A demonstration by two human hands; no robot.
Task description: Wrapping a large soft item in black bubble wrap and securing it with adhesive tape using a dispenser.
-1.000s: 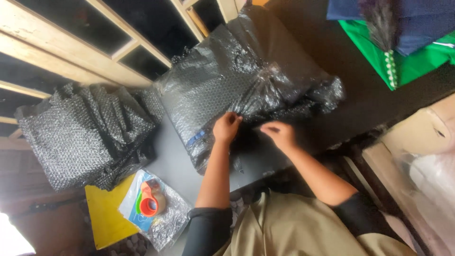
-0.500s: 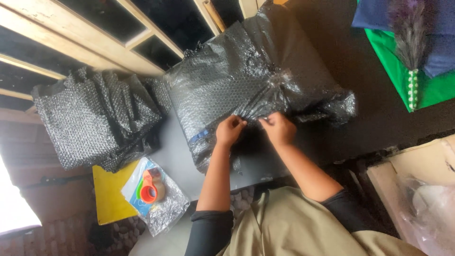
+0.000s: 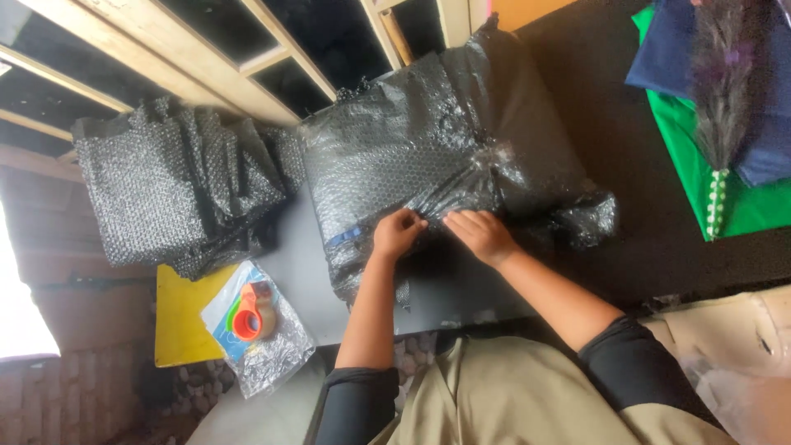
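Observation:
A large parcel wrapped in black bubble wrap (image 3: pixel 412 156) lies on a dark grey table (image 3: pixel 461 288). Both hands rest on its near edge, where a strip of clear tape crosses the wrap. My left hand (image 3: pixel 397 233) pinches the wrap with curled fingers. My right hand (image 3: pixel 482 235) presses down beside it, fingertips almost touching the left hand's. A loose flap of wrap (image 3: pixel 577 218) sticks out to the right of the hands.
A heap of folded black bubble wrap (image 3: pixel 173 194) sits at the left. An orange tape dispenser (image 3: pixel 251 311) lies on a clear bag over a yellow sheet (image 3: pixel 177 317). Green and blue cloth with a feather (image 3: pixel 721 107) lie at the right. Wooden slats (image 3: pixel 206 58) run behind.
The hands have come closer together on the parcel's near edge, the right hand sliding left toward the left hand. The view has shifted slightly.

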